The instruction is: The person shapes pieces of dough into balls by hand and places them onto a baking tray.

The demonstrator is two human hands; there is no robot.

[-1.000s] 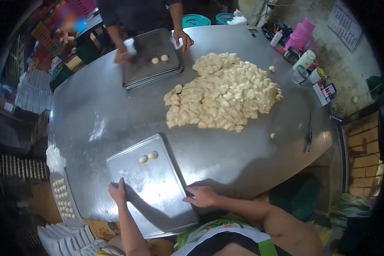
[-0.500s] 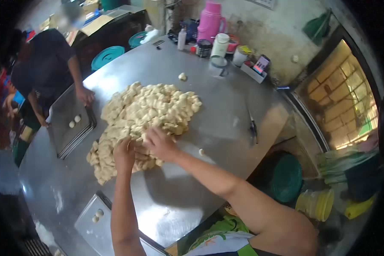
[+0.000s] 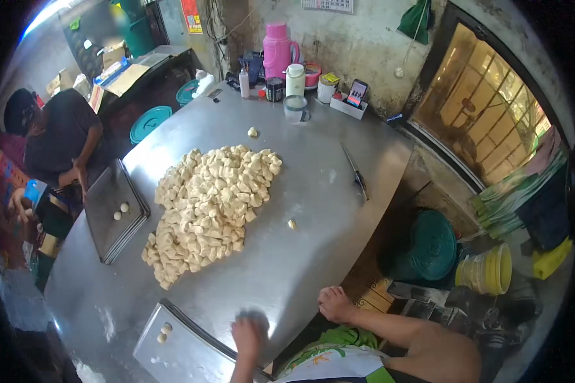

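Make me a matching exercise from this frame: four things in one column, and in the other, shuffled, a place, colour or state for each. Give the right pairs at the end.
Things
1. Pile of dough pieces
2. Tray nearest the left hand
3. Tallest flask
4. Phone

Places, colours, states
A. Pink
B. Propped in a small white box
C. Carries two round dough balls
D. Heaped directly on the metal table

Right pairs
1-D: pile of dough pieces
2-C: tray
3-A: flask
4-B: phone
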